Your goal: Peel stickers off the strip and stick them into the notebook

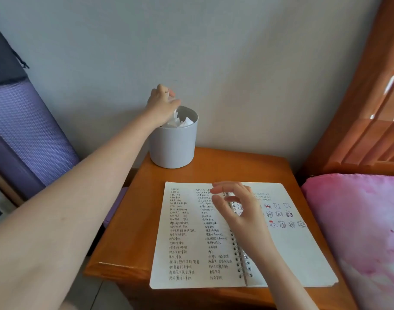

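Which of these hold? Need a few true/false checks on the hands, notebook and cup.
1. The left hand pinches a white scrap above the white container. True.
2. The white container is empty. False: crumpled paper scraps lie in it.
3. The notebook is closed. False: it lies open on the wooden table.
4. The right hand is over the notebook's spiral binding, holding nothing visible. True.
5. The stickers are on the left page. False: they sit in rows on the right page; the left page carries handwriting.
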Motion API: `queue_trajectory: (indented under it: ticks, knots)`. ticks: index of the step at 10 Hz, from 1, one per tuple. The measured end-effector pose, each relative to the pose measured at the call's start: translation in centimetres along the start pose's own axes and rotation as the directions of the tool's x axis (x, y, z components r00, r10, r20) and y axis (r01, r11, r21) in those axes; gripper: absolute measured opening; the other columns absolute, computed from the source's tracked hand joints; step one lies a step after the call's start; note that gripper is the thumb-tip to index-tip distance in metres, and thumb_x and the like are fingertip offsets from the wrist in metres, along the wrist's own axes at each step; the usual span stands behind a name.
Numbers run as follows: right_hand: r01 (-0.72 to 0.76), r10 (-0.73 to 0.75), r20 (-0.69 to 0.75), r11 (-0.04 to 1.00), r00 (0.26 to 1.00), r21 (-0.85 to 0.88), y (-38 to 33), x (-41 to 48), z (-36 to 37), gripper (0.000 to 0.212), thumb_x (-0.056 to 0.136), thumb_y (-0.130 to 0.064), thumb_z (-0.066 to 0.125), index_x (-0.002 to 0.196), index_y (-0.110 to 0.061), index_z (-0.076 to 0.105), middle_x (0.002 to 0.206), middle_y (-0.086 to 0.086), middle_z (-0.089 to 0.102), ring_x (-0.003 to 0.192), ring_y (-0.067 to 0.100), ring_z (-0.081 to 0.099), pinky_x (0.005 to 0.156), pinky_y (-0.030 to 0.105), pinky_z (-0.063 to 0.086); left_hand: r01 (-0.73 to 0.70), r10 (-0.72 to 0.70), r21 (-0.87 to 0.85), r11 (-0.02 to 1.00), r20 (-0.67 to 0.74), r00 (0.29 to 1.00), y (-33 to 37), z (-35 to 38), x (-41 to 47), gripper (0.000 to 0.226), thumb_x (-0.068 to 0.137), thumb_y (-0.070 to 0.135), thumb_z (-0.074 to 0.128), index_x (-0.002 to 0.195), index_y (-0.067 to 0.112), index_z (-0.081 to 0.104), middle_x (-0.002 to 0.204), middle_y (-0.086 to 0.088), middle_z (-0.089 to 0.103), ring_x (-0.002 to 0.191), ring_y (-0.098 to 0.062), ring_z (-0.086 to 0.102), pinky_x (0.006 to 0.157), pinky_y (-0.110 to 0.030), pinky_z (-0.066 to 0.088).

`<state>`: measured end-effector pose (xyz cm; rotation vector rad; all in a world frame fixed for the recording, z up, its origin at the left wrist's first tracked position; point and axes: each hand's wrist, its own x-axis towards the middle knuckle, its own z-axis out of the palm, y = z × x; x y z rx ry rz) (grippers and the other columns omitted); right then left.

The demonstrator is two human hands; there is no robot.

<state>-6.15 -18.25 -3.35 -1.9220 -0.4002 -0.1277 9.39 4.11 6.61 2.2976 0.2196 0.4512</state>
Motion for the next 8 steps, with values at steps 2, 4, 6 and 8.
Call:
queue_trajectory:
  ticks: [2,4,6,8]
  knots:
    - [0.018,-0.017,0.022,1.0,1.0,-0.02,0.0,0.2,-0.1,0.008,0.087,-0.032,0.061,0.094,-0.032,0.065,0.108,-0.026,0.06,0.109,-0.002,0.049,0.086,0.01,0.04,0.092,-0.092,-0.002,0.996,0.119,0.989,-1.1,0.0,1.1,0.042,0.099,0.031,0.035,0.137,0.017,0.046,0.153,-0.012,0.033,0.14,-0.024,0.031,0.117,-0.037,0.02]
    - [0.012,-0.012,0.014,0.999,1.0,-0.03,0.0,0.2,-0.2,0.007,0.087,-0.032,0.061,0.094,-0.032,0.065,0.108,-0.027,0.06,0.107,-0.003,0.049,0.086,0.009,0.04,-0.04,0.036,0.022,0.999,0.154,0.987,-2.7,-0.5,1.6,0.065,0.084,0.009,0.062,0.143,0.026,0.039,0.152,-0.003,0.036,0.141,-0.021,0.032,0.114,-0.037,0.029]
    - [0.01,-0.01,-0.001,1.0,1.0,-0.018,-0.1,0.4,-0.5,0.007,0.087,-0.03,0.061,0.092,-0.031,0.066,0.108,-0.024,0.06,0.107,0.0,0.052,0.09,0.018,0.044,-0.097,0.098,-0.099,0.99,0.014,0.995,-1.7,-1.5,0.6,0.043,0.091,0.019,0.058,0.133,0.018,0.053,0.142,-0.001,0.05,0.132,-0.014,0.044,0.111,-0.031,0.034]
    - [0.053,-0.05,-0.091,0.998,0.995,0.028,0.2,0.9,-1.6,0.009,0.088,-0.022,0.061,0.091,-0.025,0.068,0.105,-0.017,0.064,0.107,0.004,0.057,0.09,0.03,0.049,-0.181,0.133,-0.309,0.934,-0.171,0.976,-1.4,-3.8,-3.8,0.033,0.093,0.009,0.041,0.108,0.018,0.069,0.116,0.001,0.069,0.108,-0.004,0.059,0.09,-0.012,0.041]
